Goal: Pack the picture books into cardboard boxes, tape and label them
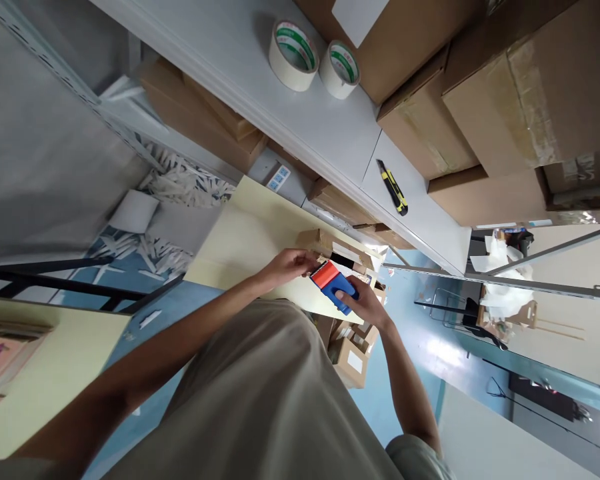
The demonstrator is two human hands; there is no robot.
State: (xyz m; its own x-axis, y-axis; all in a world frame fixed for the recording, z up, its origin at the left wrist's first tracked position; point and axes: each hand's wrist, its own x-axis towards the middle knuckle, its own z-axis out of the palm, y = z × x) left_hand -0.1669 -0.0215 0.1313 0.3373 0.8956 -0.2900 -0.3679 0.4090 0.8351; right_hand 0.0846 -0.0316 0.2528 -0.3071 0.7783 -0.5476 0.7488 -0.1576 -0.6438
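Observation:
My right hand (366, 303) is wrapped around a tape dispenser (334, 285) with a blue body and a red front with a toothed edge. The dispenser is tilted, its teeth toward my other hand. At that toothed end, my left hand (296, 264) has its fingers drawn together; whatever they pinch is too small to see. A cardboard box (325, 241) lies on the pale yellow tabletop (250, 230) just beyond my hands, with a dark strip showing along it.
Above the tabletop runs a grey shelf (330, 133) carrying tape rolls (291, 67), a yellow-black box cutter (393, 188) and large cardboard boxes (525, 100). A power strip (279, 178) sits at the tabletop's back edge. More cartons (350, 360) stand below on the right.

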